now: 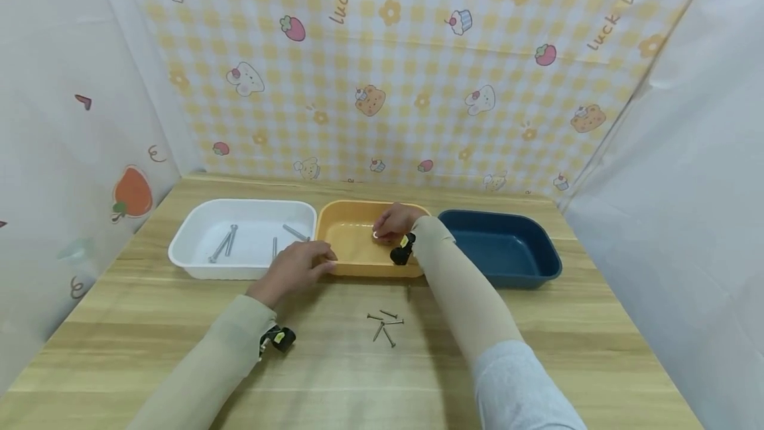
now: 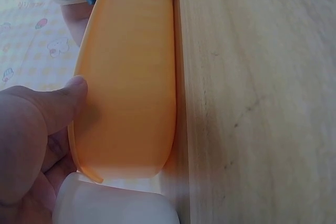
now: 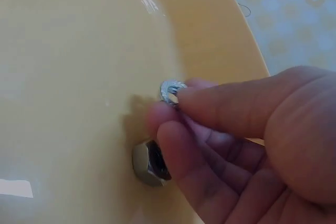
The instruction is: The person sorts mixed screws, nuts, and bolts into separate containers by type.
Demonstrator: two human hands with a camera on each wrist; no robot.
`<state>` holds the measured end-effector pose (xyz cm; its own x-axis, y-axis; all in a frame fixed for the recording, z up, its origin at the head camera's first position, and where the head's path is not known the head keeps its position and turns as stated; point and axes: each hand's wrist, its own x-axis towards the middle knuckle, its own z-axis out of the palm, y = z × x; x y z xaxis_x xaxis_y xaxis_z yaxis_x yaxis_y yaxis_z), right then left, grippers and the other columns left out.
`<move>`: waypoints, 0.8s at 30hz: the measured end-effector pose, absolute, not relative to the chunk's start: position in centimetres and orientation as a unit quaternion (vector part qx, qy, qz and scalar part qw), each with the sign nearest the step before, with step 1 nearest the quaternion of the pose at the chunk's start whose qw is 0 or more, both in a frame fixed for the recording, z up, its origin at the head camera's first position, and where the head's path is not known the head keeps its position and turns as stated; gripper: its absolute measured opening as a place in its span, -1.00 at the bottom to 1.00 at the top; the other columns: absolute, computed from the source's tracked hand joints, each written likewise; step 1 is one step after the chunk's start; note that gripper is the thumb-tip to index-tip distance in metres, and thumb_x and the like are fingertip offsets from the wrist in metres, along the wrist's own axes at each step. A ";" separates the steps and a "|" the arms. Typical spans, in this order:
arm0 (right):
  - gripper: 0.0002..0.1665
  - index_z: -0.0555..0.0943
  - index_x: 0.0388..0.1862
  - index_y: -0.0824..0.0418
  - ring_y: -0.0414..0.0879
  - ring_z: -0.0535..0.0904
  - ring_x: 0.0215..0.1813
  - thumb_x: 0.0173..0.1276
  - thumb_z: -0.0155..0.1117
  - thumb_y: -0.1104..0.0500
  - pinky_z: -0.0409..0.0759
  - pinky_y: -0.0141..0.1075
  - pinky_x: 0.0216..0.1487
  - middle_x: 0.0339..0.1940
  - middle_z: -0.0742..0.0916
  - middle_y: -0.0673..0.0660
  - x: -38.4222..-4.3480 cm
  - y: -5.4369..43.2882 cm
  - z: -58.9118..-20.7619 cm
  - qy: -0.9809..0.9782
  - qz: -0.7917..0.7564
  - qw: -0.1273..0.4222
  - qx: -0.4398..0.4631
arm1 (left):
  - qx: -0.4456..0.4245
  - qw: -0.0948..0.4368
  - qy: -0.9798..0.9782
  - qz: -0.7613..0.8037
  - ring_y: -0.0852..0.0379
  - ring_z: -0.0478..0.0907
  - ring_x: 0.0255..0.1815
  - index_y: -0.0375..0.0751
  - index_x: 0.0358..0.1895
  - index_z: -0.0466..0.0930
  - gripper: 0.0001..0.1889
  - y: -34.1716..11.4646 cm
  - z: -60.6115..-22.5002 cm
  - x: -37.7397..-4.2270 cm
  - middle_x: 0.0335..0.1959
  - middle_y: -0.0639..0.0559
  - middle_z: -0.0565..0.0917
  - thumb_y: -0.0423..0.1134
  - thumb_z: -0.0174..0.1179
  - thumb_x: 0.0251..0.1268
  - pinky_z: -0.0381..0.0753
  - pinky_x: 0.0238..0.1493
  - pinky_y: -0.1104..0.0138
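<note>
Head view: a patterned cloth point(image 1: 412, 52) covers the upper frame behind a wood-grain table point(image 1: 334, 383), which spans the lower frame. Three trays stand in a row across the middle of the frame: a white tray point(image 1: 193, 241) at centre left, a yellow tray point(image 1: 346, 237) at centre and a dark blue tray point(image 1: 495, 254) at centre right.

Left hand point(image 1: 298, 267) is at the near left corner of the yellow tray, thumb on the outer wall and fingers about the rim, gripping it. Right hand point(image 1: 396, 219) is over the right half of the yellow tray, with thumb and fingers closed in a pinch.

Four silver bolts point(image 1: 221, 247) are visible in the white tray. Brass-toned screws point(image 1: 388, 336), five in a loose cluster, lie on the table just below the centre of the frame.

Right wrist view: the right hand pinches a ring-shaped silver nut point(image 3: 167, 90) right of centre. A hex nut point(image 3: 143, 162) shows below it, against the yellow tray's floor; whether the fingers touch it cannot be determined.
</note>
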<state>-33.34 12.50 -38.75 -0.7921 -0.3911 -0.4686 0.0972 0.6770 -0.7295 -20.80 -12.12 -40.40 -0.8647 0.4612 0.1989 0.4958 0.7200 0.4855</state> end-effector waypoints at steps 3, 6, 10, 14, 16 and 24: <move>-0.86 0.65 -0.14 0.39 -0.18 0.60 -0.44 0.34 0.23 0.40 0.62 -0.39 -0.35 -0.42 0.71 0.11 -33.3 12.3 -38.8 0.865 -0.375 0.321 -0.089 | -0.260 0.032 -0.926 -0.272 0.17 0.55 -0.28 -0.02 -0.29 0.67 -0.95 -12.2 -40.5 -20.9 -0.33 0.20 0.67 -0.16 0.28 0.30 0.56 -0.15 0.14; -0.87 0.66 -0.16 0.37 -0.19 0.59 -0.45 0.34 0.22 0.41 0.61 -0.40 -0.36 -0.44 0.71 0.09 -33.2 12.0 -38.6 0.871 -0.353 0.329 -0.096 | -0.260 0.033 -0.926 -0.272 0.17 0.55 -0.28 -0.01 -0.30 0.67 -0.95 -12.2 -40.6 -20.9 -0.34 0.20 0.67 -0.16 0.28 0.30 0.56 -0.15 0.14; -0.89 0.66 -0.19 0.35 -0.19 0.59 -0.44 0.34 0.23 0.40 0.59 -0.41 -0.36 -0.46 0.70 0.08 -33.2 11.7 -38.5 0.876 -0.333 0.335 -0.101 | -0.257 0.033 -0.926 -0.275 0.17 0.56 -0.27 -0.02 -0.30 0.67 -0.94 -12.2 -40.7 -20.9 -0.33 0.21 0.66 -0.16 0.28 0.30 0.56 -0.14 0.13; -0.91 0.66 -0.22 0.33 -0.18 0.58 -0.44 0.35 0.23 0.39 0.58 -0.41 -0.36 -0.45 0.70 0.08 -33.1 11.6 -38.4 0.882 -0.317 0.331 -0.107 | -0.259 0.033 -0.924 -0.279 0.17 0.56 -0.28 -0.03 -0.31 0.67 -0.92 -12.2 -40.8 -20.8 -0.33 0.21 0.66 -0.15 0.27 0.31 0.56 -0.15 0.13; -0.92 0.66 -0.23 0.32 -0.18 0.57 -0.44 0.35 0.23 0.38 0.58 -0.41 -0.37 -0.44 0.70 0.08 -33.0 11.6 -38.5 0.887 -0.308 0.326 -0.111 | -0.258 0.030 -0.924 -0.282 0.18 0.55 -0.29 -0.02 -0.31 0.67 -0.93 -12.1 -40.7 -20.8 -0.34 0.22 0.66 -0.15 0.28 0.31 0.56 -0.16 0.14; -0.90 0.68 -0.21 0.35 -0.17 0.58 -0.42 0.32 0.27 0.36 0.59 -0.40 -0.36 -0.40 0.72 0.11 -32.5 11.9 -37.9 0.896 -0.304 0.295 -0.134 | -0.252 0.022 -0.926 -0.281 0.19 0.55 -0.28 0.00 -0.31 0.66 -0.95 -12.2 -40.4 -20.6 -0.35 0.23 0.65 -0.16 0.28 0.30 0.56 -0.15 0.15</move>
<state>-32.51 11.92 -37.94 -0.7900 -0.4191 -0.4476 -0.0596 0.7790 -0.6242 -20.63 -12.15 -40.36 -0.8717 0.4549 0.1824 0.4795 0.7147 0.5092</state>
